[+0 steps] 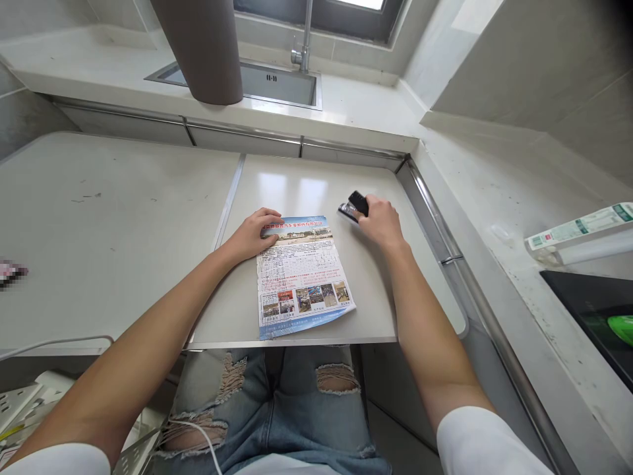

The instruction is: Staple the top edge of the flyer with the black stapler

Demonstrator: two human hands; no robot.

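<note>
A printed leaflet (301, 277) with blue borders, red text and small photos lies flat on a pale pull-out board (366, 303) in front of me. My left hand (254, 234) rests on the leaflet's top left corner, fingers curled down onto the paper. My right hand (380, 221) is closed around a black and silver stapler (353, 206), which sits on the board just right of the leaflet's top right corner.
A sink (267, 82) with a tap (304, 39) lies beyond the board. A brown cylinder (205, 49) hangs over the sink's left side. A long white box (578, 234) and a black hob (598, 316) are on the right counter. My knees in torn jeans (277, 402) sit below.
</note>
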